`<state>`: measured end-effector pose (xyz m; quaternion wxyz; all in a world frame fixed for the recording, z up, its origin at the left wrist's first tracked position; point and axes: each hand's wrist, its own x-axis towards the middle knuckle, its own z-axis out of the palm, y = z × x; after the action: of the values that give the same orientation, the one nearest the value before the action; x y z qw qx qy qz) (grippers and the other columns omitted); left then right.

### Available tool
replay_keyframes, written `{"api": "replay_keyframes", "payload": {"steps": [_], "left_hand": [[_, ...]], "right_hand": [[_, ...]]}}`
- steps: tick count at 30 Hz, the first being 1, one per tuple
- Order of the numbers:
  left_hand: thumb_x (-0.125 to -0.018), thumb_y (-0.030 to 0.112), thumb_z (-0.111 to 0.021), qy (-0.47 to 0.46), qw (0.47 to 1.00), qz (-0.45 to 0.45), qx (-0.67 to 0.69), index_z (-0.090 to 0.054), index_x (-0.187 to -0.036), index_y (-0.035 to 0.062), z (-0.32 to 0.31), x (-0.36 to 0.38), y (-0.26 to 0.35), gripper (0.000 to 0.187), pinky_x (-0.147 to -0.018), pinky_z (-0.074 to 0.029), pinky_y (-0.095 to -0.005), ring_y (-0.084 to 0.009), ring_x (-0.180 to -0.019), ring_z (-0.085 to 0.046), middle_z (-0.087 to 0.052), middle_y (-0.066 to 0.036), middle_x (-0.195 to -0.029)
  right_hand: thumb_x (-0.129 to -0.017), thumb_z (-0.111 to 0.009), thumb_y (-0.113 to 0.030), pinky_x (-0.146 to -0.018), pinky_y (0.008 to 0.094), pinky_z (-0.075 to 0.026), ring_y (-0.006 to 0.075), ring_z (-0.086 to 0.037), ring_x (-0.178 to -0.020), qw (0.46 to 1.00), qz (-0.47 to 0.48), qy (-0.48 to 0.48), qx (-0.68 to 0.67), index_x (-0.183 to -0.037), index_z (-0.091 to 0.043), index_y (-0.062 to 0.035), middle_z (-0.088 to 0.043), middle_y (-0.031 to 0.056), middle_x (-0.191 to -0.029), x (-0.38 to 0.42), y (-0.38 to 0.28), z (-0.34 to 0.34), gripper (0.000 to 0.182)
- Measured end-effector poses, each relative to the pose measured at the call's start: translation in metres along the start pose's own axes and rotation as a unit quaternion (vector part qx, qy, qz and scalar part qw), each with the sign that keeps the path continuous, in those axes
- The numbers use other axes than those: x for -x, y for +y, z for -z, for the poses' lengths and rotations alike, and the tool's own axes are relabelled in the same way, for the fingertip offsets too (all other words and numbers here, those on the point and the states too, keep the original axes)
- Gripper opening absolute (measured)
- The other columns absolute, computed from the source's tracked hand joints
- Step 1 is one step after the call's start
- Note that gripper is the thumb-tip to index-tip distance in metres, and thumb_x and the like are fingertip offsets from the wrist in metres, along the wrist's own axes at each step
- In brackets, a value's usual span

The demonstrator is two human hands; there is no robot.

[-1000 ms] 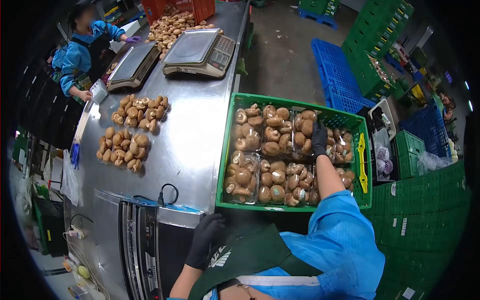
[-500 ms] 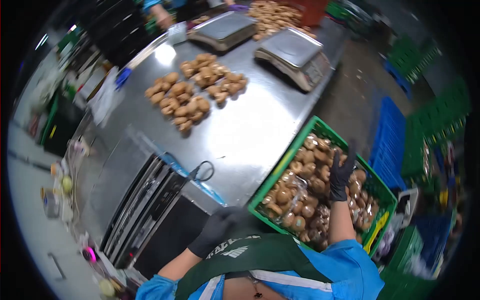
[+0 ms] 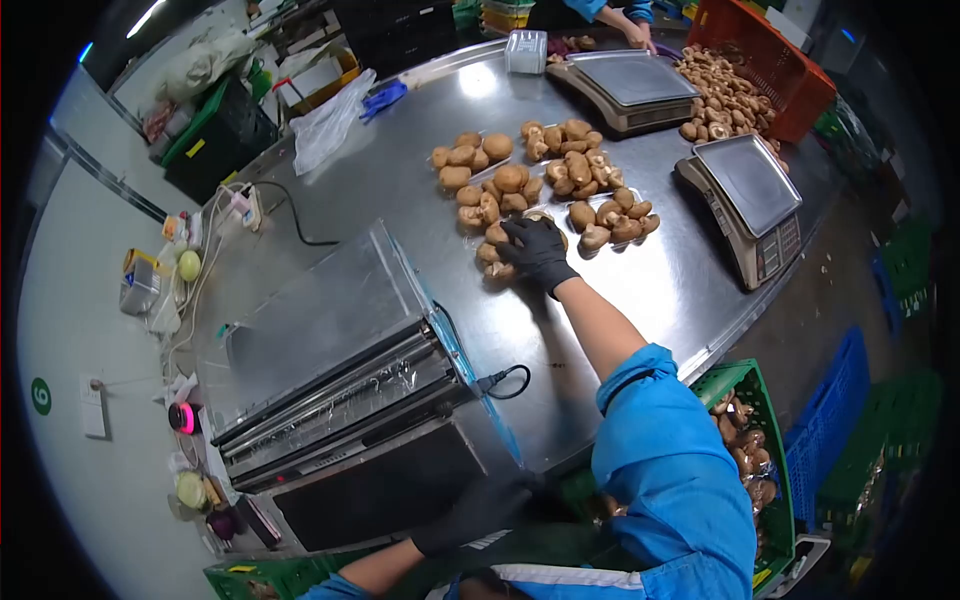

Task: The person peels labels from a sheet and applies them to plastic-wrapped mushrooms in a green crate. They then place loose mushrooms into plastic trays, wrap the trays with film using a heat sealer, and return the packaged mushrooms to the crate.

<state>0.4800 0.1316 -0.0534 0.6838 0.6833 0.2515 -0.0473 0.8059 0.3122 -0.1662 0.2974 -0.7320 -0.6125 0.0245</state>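
My right hand point(image 3: 537, 250), in a black glove, reaches across the metal table and lies over the nearest tray of mushrooms point(image 3: 494, 262), fingers curled down around it. Part of that tray is hidden beneath the hand. Close by are several more trays of brown mushrooms point(image 3: 618, 218), set together in a loose group. My left hand point(image 3: 485, 510), also black-gloved, hovers low by the front of the film wrapping machine point(image 3: 350, 400). Motion blur and dark surroundings obscure its fingers. Clear film shows along the machine's roller.
Two weighing scales point(image 3: 632, 78) point(image 3: 752, 190) stand on the table point(image 3: 400, 140). Loose mushrooms point(image 3: 722, 95) spill from a red crate point(image 3: 770, 75). Another person's hands point(image 3: 635, 30) work at the far edge. A green crate point(image 3: 750, 400) with wrapped mushrooms is at my right. A black cable point(image 3: 510, 382) lies beside the machine.
My right hand has left the green crate and moved forward left onto a mushroom tray. The view has swung left toward the table. My left hand stays low near the machine.
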Motion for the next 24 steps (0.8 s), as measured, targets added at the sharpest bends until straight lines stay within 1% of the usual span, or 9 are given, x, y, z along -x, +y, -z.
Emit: {"api": "replay_keyframes", "payload": {"steps": [4,6,8,11,12,13,16,19,24], "left_hand": [[-0.085,0.013,-0.053,0.033,0.997,-0.047,0.042,-0.057,-0.109,0.0060,0.017,-0.039,0.011,0.025,-0.084,-0.043,-0.0286,-0.0137,-0.095,-0.055,-0.060,-0.007,-0.100],[-0.084,0.015,-0.055,0.120,0.990,-0.074,-0.029,-0.057,-0.108,0.0056,0.023,-0.079,0.016,0.025,-0.084,-0.042,-0.0276,-0.0145,-0.094,-0.055,-0.060,-0.008,-0.099],[-0.082,0.016,-0.057,0.231,0.945,-0.212,-0.094,-0.050,-0.113,0.0045,0.027,-0.140,0.001,0.034,-0.090,-0.037,-0.0310,-0.0231,-0.105,-0.049,-0.052,-0.012,-0.110],[-0.080,0.024,-0.058,0.422,0.866,-0.170,-0.206,-0.045,-0.119,0.0092,0.035,-0.227,-0.015,0.044,-0.094,-0.034,-0.0413,-0.0358,-0.110,-0.042,-0.043,-0.020,-0.119],[-0.079,0.029,-0.058,0.428,0.895,-0.055,-0.118,-0.047,-0.119,0.0143,0.032,-0.247,-0.023,0.044,-0.093,-0.035,-0.0420,-0.0384,-0.111,-0.041,-0.039,-0.024,-0.122],[-0.079,0.029,-0.058,0.427,0.896,-0.058,-0.112,-0.047,-0.119,0.0143,0.026,-0.256,-0.027,0.044,-0.093,-0.035,-0.0420,-0.0384,-0.111,-0.041,-0.039,-0.024,-0.122],[-0.076,0.040,-0.057,0.407,0.888,-0.052,-0.209,-0.051,-0.117,0.0144,0.017,-0.274,-0.040,0.049,-0.090,-0.037,-0.0452,-0.0402,-0.109,-0.040,-0.033,-0.027,-0.124],[-0.077,0.041,-0.057,0.429,0.890,-0.091,-0.121,-0.050,-0.119,0.0148,0.020,-0.259,-0.018,0.050,-0.090,-0.037,-0.0442,-0.0430,-0.109,-0.038,-0.027,-0.029,-0.128],[-0.078,0.032,-0.062,0.569,0.756,-0.266,-0.181,-0.047,-0.120,0.0153,0.098,-0.157,0.054,0.047,-0.095,-0.031,-0.0456,-0.0412,-0.118,-0.030,-0.028,-0.027,-0.127]], "right_hand": [[-0.074,-0.054,-0.035,-0.074,0.0410,-0.037,0.0266,-0.055,-0.078,1.000,-0.013,-0.015,0.003,-0.100,-0.060,-0.0138,-0.058,0.0092,-0.078,0.057,-0.012,0.028,0.034],[-0.073,-0.057,-0.035,-0.081,0.0381,-0.036,0.0272,-0.050,-0.090,0.997,-0.019,0.052,0.061,-0.101,-0.060,-0.0128,-0.057,0.0102,-0.093,0.099,-0.014,0.038,0.036],[-0.072,-0.059,-0.035,-0.084,0.0370,-0.035,0.0277,-0.048,-0.095,0.991,-0.031,0.070,0.111,-0.103,-0.059,-0.0112,-0.056,0.0113,-0.099,0.129,-0.008,0.051,0.039],[-0.072,-0.061,-0.045,-0.089,0.0398,-0.036,0.0324,-0.045,-0.105,0.945,-0.190,0.227,0.141,-0.112,-0.053,0.0004,-0.052,0.0209,-0.106,0.145,0.004,0.083,0.061],[-0.073,-0.061,-0.045,-0.090,0.0393,-0.037,0.0331,-0.046,-0.104,0.944,-0.304,0.130,-0.010,-0.115,-0.051,0.0008,-0.052,0.0220,-0.107,0.156,0.026,0.080,0.063],[-0.074,-0.060,-0.044,-0.090,0.0387,-0.037,0.0339,-0.047,-0.104,0.900,-0.404,0.030,-0.160,-0.117,-0.049,0.0012,-0.052,0.0230,-0.107,0.165,0.045,0.074,0.064],[-0.079,-0.061,-0.033,-0.088,0.0346,-0.040,0.0268,-0.049,-0.104,0.939,-0.318,0.077,-0.105,-0.122,-0.045,-0.0019,-0.050,0.0200,-0.112,0.179,0.053,0.065,0.056],[-0.077,-0.063,-0.029,-0.086,0.0345,-0.042,0.0263,-0.052,-0.098,0.951,-0.242,0.167,-0.098,-0.117,-0.048,-0.0010,-0.051,0.0158,-0.103,0.159,0.010,0.092,0.051],[-0.074,-0.067,-0.027,-0.086,0.0376,-0.041,0.0307,-0.049,-0.101,0.964,-0.066,0.245,-0.077,-0.115,-0.049,-0.0039,-0.047,0.0174,-0.110,0.070,-0.129,0.152,0.050]]}}
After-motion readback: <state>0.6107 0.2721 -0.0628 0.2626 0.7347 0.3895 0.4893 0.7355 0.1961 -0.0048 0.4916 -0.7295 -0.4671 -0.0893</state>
